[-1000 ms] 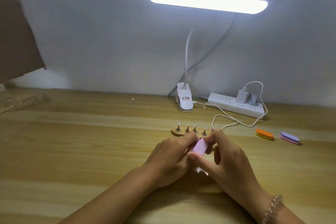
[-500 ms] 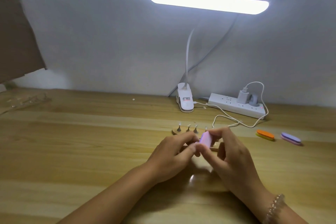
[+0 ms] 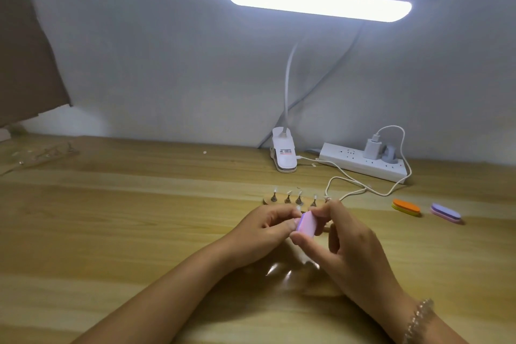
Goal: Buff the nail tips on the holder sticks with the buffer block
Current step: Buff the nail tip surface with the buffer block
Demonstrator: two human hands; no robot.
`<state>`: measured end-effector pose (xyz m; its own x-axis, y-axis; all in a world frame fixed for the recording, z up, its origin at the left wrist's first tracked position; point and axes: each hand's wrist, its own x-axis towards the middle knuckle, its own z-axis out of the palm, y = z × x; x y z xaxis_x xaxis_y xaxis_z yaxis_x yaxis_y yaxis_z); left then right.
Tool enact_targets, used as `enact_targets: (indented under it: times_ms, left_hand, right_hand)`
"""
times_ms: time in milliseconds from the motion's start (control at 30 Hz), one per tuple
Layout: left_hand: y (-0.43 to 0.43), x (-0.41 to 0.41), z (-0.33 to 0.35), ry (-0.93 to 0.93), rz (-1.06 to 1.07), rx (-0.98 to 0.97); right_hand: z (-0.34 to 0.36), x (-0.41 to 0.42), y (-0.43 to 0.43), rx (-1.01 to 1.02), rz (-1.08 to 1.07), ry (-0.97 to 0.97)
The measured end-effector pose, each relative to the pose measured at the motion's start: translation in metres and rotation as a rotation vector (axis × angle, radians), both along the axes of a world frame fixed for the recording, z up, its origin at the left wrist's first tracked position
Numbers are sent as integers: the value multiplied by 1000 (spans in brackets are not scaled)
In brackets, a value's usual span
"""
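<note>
The bench [image 3: 111,232] lies under a lit lamp [image 3: 318,1]. Mid-bench, the right hand [image 3: 349,254] pinches the pink block [image 3: 307,225]. The left hand [image 3: 259,229] curls at its 9 o'clock, and I cannot tell what it grasps. The holder [image 3: 268,200] with tips [image 3: 274,190] sits at 12 o'clock.
</note>
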<state>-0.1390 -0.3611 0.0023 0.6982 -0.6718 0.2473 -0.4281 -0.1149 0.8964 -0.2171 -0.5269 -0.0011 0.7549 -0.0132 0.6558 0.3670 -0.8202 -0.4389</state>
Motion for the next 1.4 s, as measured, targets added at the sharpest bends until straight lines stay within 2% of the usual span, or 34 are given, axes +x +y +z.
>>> enact_targets:
  times_ms: [100,233,367,500,633,767,900,1033,1200,1333,1400]
  left_hand:
    - [-2,-2,2,-37,-12,4]
    - [0,0,0,11,-3,9]
    - [0,-2,5,18,-19,0]
    - [2,1,2,83,-28,-17]
    - [0,0,2,57,-27,-4]
    - [0,0,2,120,-34,-48]
    - [-3,-1,2,100,-36,-50]
    - [-1,3,-2,117,-24,-55]
    - [-3,0,3,77,-23,-37]
    - [-1,0,4,105,-34,-37]
    - [-1,1,4,114,-25,-43]
  right_hand:
    - [3,4,-7,92,-44,40]
    - [1,0,2,-23,9,-21]
    - [3,5,-6,125,2,54]
    - [0,0,1,-13,0,-4]
    - [4,4,-6,155,21,71]
    - [1,0,1,43,54,21]
    - [3,2,-4,123,1,74]
    - [1,-3,4,-76,-42,18]
    - [5,0,-2,88,-67,68]
    - [1,-5,4,-50,-6,69]
    - [4,-2,1,52,26,117]
